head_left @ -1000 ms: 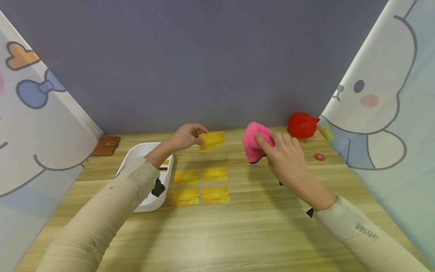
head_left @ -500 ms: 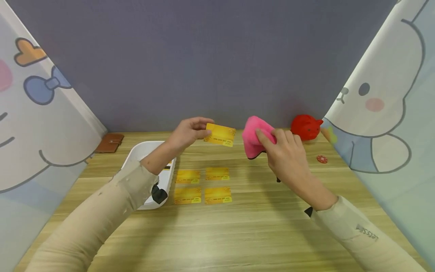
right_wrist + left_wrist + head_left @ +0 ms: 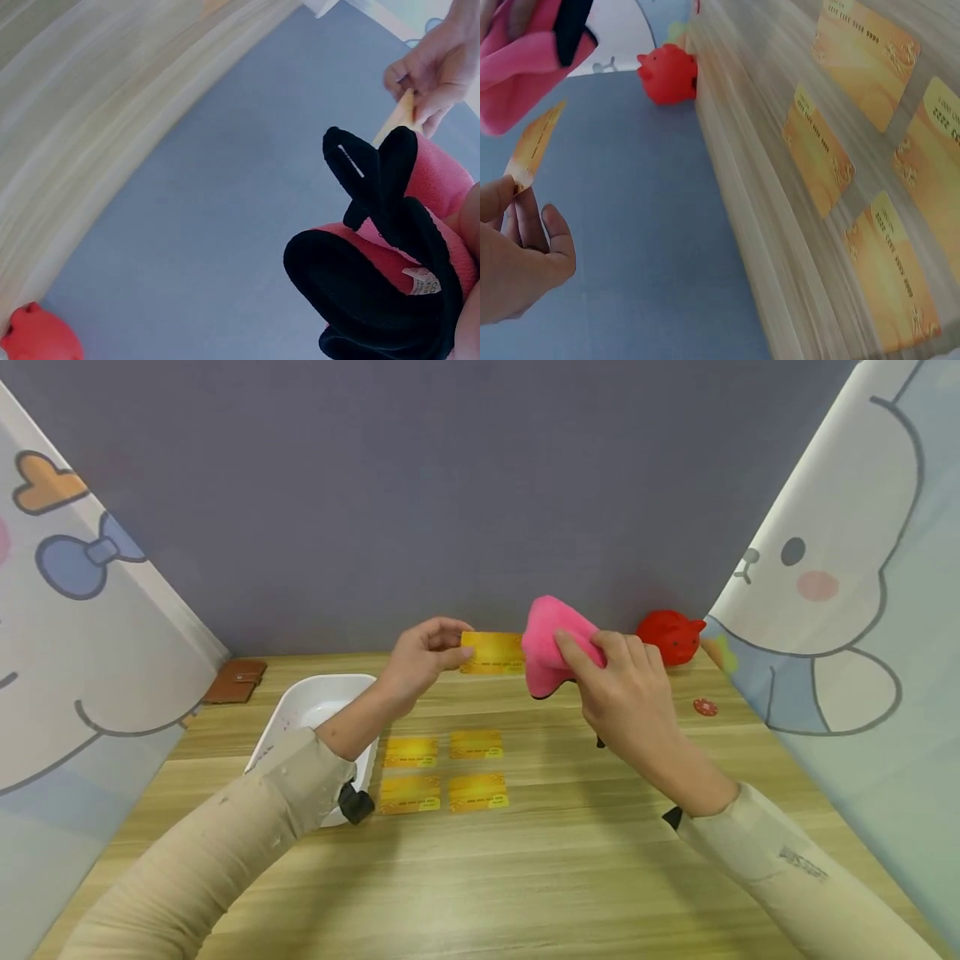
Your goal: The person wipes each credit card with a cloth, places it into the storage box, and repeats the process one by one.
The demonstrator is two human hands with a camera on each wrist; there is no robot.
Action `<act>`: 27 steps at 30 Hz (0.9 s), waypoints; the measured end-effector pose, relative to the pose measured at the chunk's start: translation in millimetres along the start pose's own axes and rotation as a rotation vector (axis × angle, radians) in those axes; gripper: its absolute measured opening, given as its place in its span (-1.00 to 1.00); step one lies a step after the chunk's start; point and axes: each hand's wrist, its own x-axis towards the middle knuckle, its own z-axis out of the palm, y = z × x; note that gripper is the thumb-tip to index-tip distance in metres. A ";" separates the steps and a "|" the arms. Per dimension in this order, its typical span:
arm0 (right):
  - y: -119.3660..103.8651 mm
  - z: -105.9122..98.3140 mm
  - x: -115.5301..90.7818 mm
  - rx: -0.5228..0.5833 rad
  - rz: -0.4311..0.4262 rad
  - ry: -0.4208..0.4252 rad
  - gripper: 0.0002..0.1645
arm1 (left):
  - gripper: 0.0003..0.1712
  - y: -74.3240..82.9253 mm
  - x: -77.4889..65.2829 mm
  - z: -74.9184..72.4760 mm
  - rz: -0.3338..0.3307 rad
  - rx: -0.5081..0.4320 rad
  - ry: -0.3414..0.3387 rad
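Observation:
My left hand (image 3: 423, 664) pinches a gold bank card (image 3: 491, 653) by its left end, above the back of the table. In the left wrist view the card (image 3: 536, 148) tilts up between thumb and fingers. My right hand (image 3: 626, 685) grips a bunched pink cloth (image 3: 553, 643) right at the card's other end, overlapping it in the head view. Black edging (image 3: 352, 300) and a small white label (image 3: 421, 280) show on the cloth in the right wrist view. Several matching gold cards (image 3: 478, 793) lie below in two rows on the table.
A white tray (image 3: 306, 697) stands at the left, partly behind my left forearm. Farther back lies a brown wallet (image 3: 236, 682). At the right are a red piggy bank (image 3: 670, 637) and a red poker chip (image 3: 705, 707). A grey wall (image 3: 480, 502) bounds the table's back.
My left hand has carried the card right and up. The pink cloth in my right hand has risen and shifted left, so it now overlaps the card's right end.

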 end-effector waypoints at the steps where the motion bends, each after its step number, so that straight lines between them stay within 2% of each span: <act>1: -2.6 0.2 3.6 0.001 -0.004 0.011 -0.66 | -0.64 0.5 -0.2 1.8 0.005 -0.001 0.011; 6: -18.6 5.4 16.9 -0.011 -0.024 0.017 -0.67 | -0.66 3.0 -2.3 9.8 0.027 0.007 0.043; 14: -31.3 18.9 16.3 -0.027 -0.073 -0.051 -0.53 | -0.76 10.5 -8.1 21.8 0.118 -0.058 0.002; 21: -29.7 20.1 10.5 -0.031 -0.070 -0.085 -0.47 | -0.75 7.8 -13.6 22.5 0.096 -0.044 -0.012; 27: -24.4 20.3 7.1 -0.043 -0.062 -0.135 -0.45 | -0.73 4.1 -15.0 16.1 0.073 -0.035 -0.003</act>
